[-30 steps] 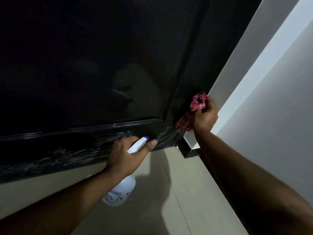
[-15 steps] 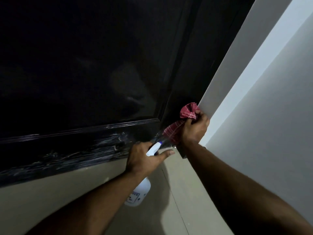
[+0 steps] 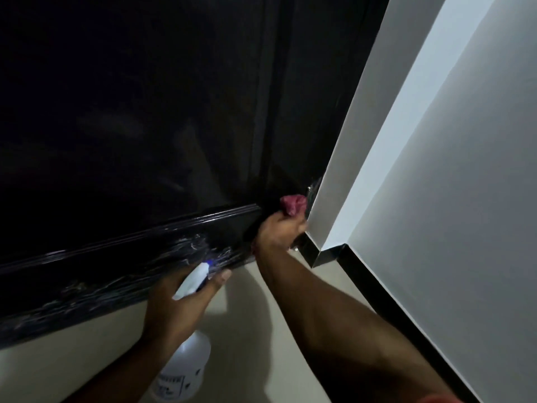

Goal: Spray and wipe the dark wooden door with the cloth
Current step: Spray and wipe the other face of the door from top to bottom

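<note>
The dark wooden door [image 3: 145, 126] fills the upper left, glossy and black, with wet streaks along its bottom rail. My right hand [image 3: 279, 231] grips a bunched red checked cloth [image 3: 293, 203] and presses it against the door's lower right corner, beside the white frame. My left hand [image 3: 177, 303] holds a white spray bottle [image 3: 183, 370] by its neck, its nozzle with a blue tip pointing at the streaked bottom rail. Most of the cloth is hidden behind my right hand.
A white door frame and wall [image 3: 436, 170] rise on the right, edged by a black skirting board [image 3: 377, 295] running toward me. Beige floor tiles [image 3: 247, 330] lie below the door.
My right hand and the cloth have slid down the door's right stile to the bottom corner. My left hand with the bottle has shifted slightly right and stays near the bottom rail.
</note>
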